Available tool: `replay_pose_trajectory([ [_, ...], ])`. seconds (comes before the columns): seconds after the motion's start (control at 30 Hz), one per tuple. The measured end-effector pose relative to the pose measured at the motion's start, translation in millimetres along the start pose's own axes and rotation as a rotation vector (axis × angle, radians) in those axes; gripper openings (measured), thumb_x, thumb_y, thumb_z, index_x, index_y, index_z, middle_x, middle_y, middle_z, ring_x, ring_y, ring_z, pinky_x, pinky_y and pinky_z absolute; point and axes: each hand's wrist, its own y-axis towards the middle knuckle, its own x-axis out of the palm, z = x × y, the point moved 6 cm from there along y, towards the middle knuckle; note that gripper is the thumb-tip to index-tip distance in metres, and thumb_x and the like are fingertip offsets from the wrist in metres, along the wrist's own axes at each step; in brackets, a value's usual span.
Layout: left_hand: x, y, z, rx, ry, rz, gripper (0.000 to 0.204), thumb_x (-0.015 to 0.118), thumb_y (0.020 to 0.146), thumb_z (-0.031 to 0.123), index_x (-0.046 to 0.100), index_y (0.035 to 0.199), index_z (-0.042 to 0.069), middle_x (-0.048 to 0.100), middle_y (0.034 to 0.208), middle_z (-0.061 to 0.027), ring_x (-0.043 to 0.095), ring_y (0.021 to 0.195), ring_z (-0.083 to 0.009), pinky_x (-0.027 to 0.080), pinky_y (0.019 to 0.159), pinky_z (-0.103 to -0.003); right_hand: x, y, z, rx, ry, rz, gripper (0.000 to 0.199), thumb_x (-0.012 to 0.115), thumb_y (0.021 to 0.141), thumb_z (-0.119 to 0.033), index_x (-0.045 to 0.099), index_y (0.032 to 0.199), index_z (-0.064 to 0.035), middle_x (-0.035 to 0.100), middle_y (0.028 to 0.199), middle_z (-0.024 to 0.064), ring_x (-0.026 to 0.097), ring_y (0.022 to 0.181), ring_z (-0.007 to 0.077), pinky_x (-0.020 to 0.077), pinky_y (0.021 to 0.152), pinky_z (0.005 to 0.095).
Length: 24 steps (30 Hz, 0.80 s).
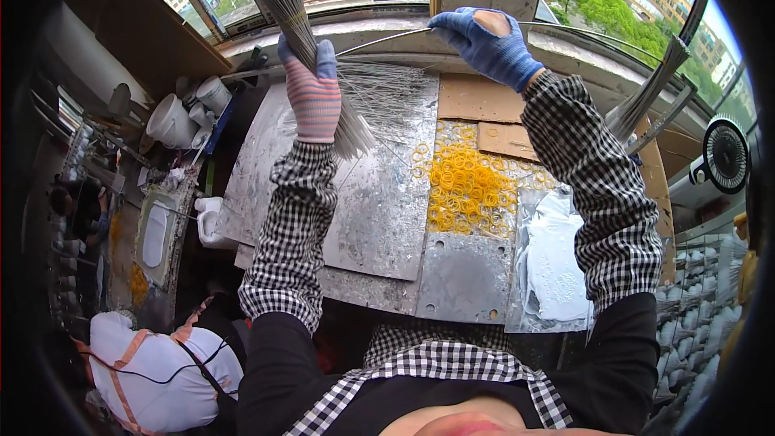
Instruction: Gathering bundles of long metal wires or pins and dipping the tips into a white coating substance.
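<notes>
My left hand (313, 101), in a pink-and-grey striped glove with blue fingertips, is wrapped round a thick bundle of thin grey metal wires (291, 12). The bundle is tilted, its upper end near the window and its lower end fanning out below my wrist. Farther right, my right hand (488, 42) wears a blue glove with an opening on its back. Its fingers are pinched on a single thin wire (386, 40), which stretches between my two hands and seems to continue right along the sill. More loose wires (375, 89) lie on the grey metal board (363, 218) below.
Yellow rubber rings (468, 186) are heaped beside cardboard (476, 101). Nearer me are a metal plate (464, 274) and white paste (555, 258). Another wire bundle (650, 93) and a fan (724, 153) stand right. White buckets (171, 119) and another person (157, 375) are left.
</notes>
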Motion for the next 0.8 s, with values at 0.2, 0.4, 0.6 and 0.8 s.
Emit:
replay_pose_trajectory([
  [0.2, 1.7, -27.8, -13.5, -0.111, -0.264, -0.042, 0.075, 0.069, 0.100, 0.015, 0.025, 0.161, 0.010, 0.045, 0.149, -0.0104, 0.050, 0.130, -0.0198, 0.038, 0.113, -0.034, -0.4, 4.1, -6.0, -0.016, 0.005, 0.026, 0.018, 0.065, 0.098, -0.031, 0.075, 0.107, -0.0179, 0.074, 0.091, 0.0079, 0.072, 0.086, 0.0282, 0.0574, 0.074, 0.0388],
  [0.4, 10.1, -21.2, 5.5, -0.316, -0.254, -0.057, 0.080, 0.078, 0.093, 0.016, 0.032, 0.156, -0.001, 0.057, 0.136, -0.0161, 0.059, 0.115, -0.0218, 0.049, 0.104, -0.037, 1.4, 10.8, 2.2, 0.117, -0.032, -0.221, 0.019, 0.057, 0.096, -0.037, 0.074, 0.097, -0.0278, 0.074, 0.090, 0.0051, 0.072, 0.082, 0.0303, 0.0570, 0.068, 0.0442],
  [0.6, 25.9, -32.4, 41.3, -0.005, 0.026, 0.002, 0.059, 0.072, 0.095, 0.006, 0.049, 0.150, 0.001, 0.059, 0.144, -0.0165, 0.063, 0.122, -0.0245, 0.050, 0.106, -0.036, -0.5, 13.3, 2.8, 0.084, -0.025, -0.221, 0.017, 0.060, 0.094, -0.032, 0.074, 0.101, -0.0269, 0.072, 0.088, 0.0065, 0.073, 0.083, 0.0294, 0.0564, 0.071, 0.0456],
  [0.8, 140.0, -52.0, 59.7, -0.104, -0.194, -0.171, 0.071, 0.078, 0.090, 0.008, 0.045, 0.153, 0.003, 0.063, 0.139, -0.0131, 0.063, 0.117, -0.0229, 0.049, 0.105, -0.034, -68.1, -71.1, -9.9, 0.272, 0.040, 0.175, 0.019, 0.070, 0.089, -0.024, 0.074, 0.107, -0.0189, 0.071, 0.093, 0.0047, 0.067, 0.090, 0.0259, 0.0504, 0.085, 0.0414],
])
